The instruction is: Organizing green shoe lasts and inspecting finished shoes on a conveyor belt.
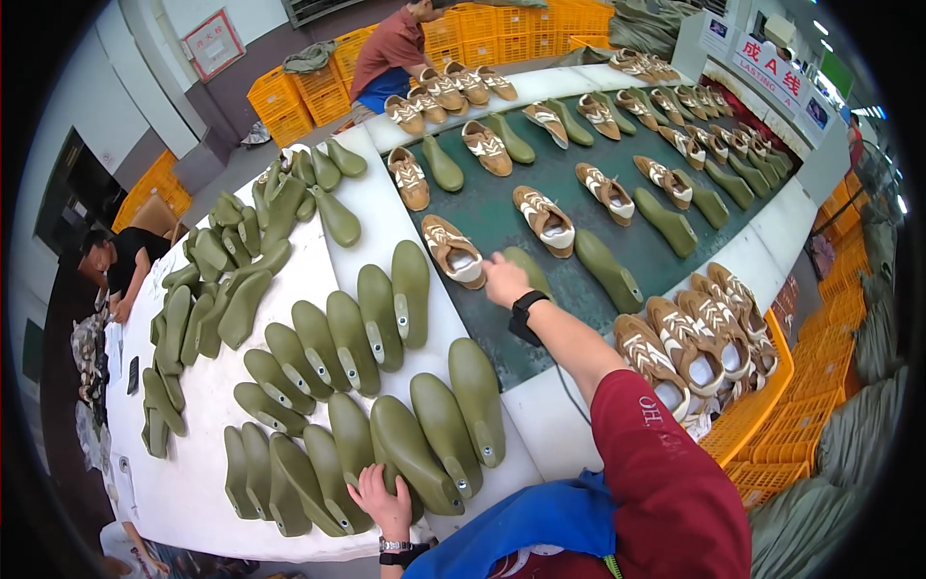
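My right hand (506,280) reaches over the green conveyor belt, its fingers closed at the white heel of a brown-and-white sneaker (449,247). Partly hidden behind that hand and wrist lies an olive-green shoe last (526,265). Another sneaker (543,220) and a last (606,270) lie side by side to the right. At the lower edge, my left hand (383,497) rests with spread fingers against the heel end of an olive last (349,434) in the nearest row on the white table. It does not visibly grip one.
More lasts (260,304) stand in rows and piles on the white table (318,256). Sneakers and lasts alternate along the belt (559,328). At right, an orange crate (738,410) holds several sneakers (696,333). One person (391,48) sits beyond the belt, another (125,261) at far left.
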Tool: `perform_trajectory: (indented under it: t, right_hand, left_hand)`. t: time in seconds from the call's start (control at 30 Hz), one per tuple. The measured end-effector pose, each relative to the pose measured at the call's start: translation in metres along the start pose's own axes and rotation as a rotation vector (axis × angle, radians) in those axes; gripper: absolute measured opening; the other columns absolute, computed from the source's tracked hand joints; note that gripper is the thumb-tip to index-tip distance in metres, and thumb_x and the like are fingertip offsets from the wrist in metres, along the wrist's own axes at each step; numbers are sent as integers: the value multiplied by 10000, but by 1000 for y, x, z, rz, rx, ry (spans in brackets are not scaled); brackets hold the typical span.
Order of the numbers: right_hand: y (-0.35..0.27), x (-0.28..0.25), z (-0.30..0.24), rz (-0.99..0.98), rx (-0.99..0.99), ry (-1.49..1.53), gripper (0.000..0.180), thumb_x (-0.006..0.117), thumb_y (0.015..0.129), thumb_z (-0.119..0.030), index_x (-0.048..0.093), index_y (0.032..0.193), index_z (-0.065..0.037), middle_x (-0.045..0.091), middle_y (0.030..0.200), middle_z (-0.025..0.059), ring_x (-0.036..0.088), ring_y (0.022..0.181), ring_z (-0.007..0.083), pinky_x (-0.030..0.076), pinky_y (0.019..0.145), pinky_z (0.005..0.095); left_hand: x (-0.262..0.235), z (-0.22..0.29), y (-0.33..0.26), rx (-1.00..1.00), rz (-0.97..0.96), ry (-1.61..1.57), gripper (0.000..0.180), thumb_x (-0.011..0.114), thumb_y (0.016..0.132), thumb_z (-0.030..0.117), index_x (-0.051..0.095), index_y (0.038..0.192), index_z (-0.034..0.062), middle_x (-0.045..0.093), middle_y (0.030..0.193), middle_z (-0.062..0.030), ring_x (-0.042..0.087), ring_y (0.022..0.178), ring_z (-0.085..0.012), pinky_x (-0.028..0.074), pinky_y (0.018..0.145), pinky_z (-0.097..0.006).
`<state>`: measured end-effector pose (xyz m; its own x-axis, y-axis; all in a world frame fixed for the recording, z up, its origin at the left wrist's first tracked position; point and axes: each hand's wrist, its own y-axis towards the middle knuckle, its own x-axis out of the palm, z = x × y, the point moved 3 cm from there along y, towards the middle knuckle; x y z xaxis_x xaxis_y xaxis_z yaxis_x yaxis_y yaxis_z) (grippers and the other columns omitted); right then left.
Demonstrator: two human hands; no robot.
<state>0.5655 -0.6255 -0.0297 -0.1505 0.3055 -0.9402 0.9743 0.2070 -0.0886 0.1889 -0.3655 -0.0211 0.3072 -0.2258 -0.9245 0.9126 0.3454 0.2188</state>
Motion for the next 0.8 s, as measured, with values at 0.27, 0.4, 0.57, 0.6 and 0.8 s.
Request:
perform_trajectory:
  t: [0.27,0.4,0.57,0.6,0.8]
  right_hand:
    - [-72,20,82,-82,254,-70,364,418,876,-129,435,1237,-76,616,1015,190,609,951,330,500,770,410]
    - [-82,21,77,-94,221,-54,303,414,876,-126,522,1150,-52,614,1044,172,612,946,329,497,779,417]
    - [-64,-18,31,22,-78,-98,224,499,802,-103,646,962,-52,612,1025,176,609,942,322,500,787,407]
    - [-54,-21,21,8,-159,-105,204,515,785,-83,656,930,-52,608,1025,178,612,926,328,501,786,400]
    - [11,-3,-26,-13,-212,-151,228,472,822,-125,668,924,-65,632,1006,140,631,909,274,515,743,386]
  left_hand:
    - [1,0,3,34,56,-15,364,643,714,159,560,1056,68,571,1081,-89,489,1103,-261,183,1046,-531]
    - [5,-6,-2,48,57,-24,377,643,715,168,558,1069,71,570,1086,-84,489,1104,-254,180,1048,-541]
    - [5,-2,1,43,18,-24,384,634,719,176,554,1079,67,559,1103,-98,489,1097,-259,174,1053,-541]
    - [5,-2,1,35,21,-16,389,632,720,178,552,1083,63,555,1108,-104,488,1097,-264,172,1053,-541]
    - [5,-3,2,-6,24,12,405,625,708,181,546,1086,58,556,1104,-115,493,1084,-281,159,1061,-533]
